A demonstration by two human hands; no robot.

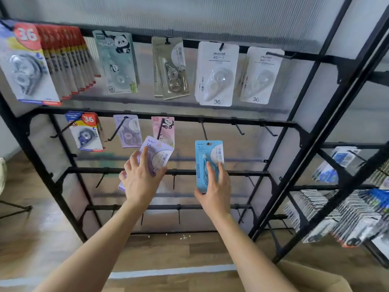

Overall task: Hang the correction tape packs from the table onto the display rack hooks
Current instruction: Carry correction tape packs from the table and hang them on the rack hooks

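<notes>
Correction tape packs [217,74] fill the top rail of the black display rack [248,122]; the second rail has three packs at left, then bare hooks [203,130] to the right. Lower rails carry hooks. Ribbed translucent panel [210,15] behind the rack. Wood floor [179,251] with a white stripe [168,271], cardboard box [315,279] corner bottom right. Second rack [347,207] at right, angled, loaded with dense rows of packs. Left hand [140,182]: fingers spread, mostly straight across the face of a purple pack [162,152], thumb at its lower right edge; pack tilted, top corner overlapping the pink panda pack [166,127] on the second rail. Can't tell if it's one pack or a stack. Right hand [214,184]: grips a blue pack [205,152] by its lower half, thumb under the bottom edge, fingers on the front; pack upright, hang hole just below a bare hook, not on it. Both packs are in the air in front of the rack, apart from each other.
</notes>
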